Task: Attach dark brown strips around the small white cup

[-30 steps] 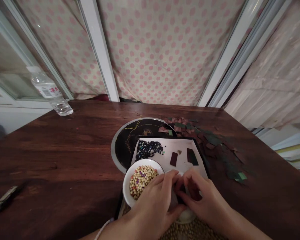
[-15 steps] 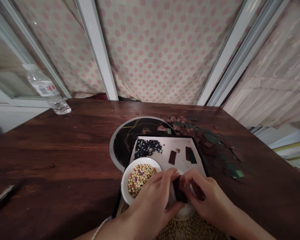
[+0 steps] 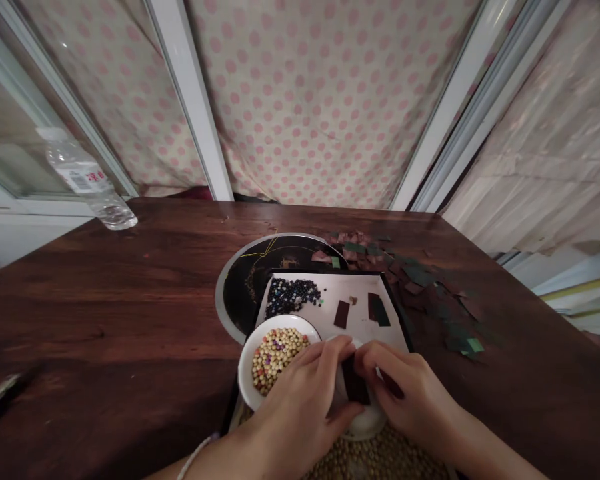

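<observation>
The left hand and right hand are working close together, their fingers curling in from both sides around a white rounded object, while the right fingers are pressing near a dark rectangular scrap lying against it. Most of that object is hidden, so I cannot tell exactly how the scrap is fixed to it. A white cord bracelet is circling the left wrist. Just beyond the left hand, a white bowl is holding a heap of pale beads flecked with colour. Ahead of the hands, a black-edged tray is carrying a pile of dark beads and a few dark rectangles, so some pieces are lying ready there, while many colored scraps are spreading across the wooden table ahead and to the right. Farther left, pliers are lying on the table, and a water bottle is showing a label whose small red writing I cannot read.
</observation>
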Available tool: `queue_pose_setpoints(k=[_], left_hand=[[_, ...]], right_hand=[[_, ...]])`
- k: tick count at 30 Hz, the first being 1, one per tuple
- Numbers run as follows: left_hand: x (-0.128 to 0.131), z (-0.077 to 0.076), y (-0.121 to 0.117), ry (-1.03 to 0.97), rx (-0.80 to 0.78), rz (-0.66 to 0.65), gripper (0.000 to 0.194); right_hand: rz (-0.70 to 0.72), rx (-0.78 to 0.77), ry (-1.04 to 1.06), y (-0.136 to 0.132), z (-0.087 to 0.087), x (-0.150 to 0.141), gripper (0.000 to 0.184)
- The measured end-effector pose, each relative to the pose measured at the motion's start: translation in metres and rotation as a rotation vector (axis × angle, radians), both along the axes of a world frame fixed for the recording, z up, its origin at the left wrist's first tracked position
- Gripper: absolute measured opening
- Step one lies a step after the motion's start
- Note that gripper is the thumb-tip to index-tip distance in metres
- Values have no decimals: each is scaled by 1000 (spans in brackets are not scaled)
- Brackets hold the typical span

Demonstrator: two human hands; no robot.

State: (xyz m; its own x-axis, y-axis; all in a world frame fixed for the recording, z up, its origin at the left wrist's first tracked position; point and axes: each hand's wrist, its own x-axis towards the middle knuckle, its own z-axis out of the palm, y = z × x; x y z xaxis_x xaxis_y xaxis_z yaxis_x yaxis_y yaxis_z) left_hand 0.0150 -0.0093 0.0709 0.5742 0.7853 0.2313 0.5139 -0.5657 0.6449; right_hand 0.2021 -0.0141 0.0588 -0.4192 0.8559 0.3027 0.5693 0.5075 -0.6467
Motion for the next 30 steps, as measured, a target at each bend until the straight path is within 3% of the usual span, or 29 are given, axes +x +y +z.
queue_pose_setpoints(k=[30], left_hand=[[1, 0, -1, -14, -7, 40, 60]], right_hand=[[-54, -110, 17, -1, 8, 6, 13]])
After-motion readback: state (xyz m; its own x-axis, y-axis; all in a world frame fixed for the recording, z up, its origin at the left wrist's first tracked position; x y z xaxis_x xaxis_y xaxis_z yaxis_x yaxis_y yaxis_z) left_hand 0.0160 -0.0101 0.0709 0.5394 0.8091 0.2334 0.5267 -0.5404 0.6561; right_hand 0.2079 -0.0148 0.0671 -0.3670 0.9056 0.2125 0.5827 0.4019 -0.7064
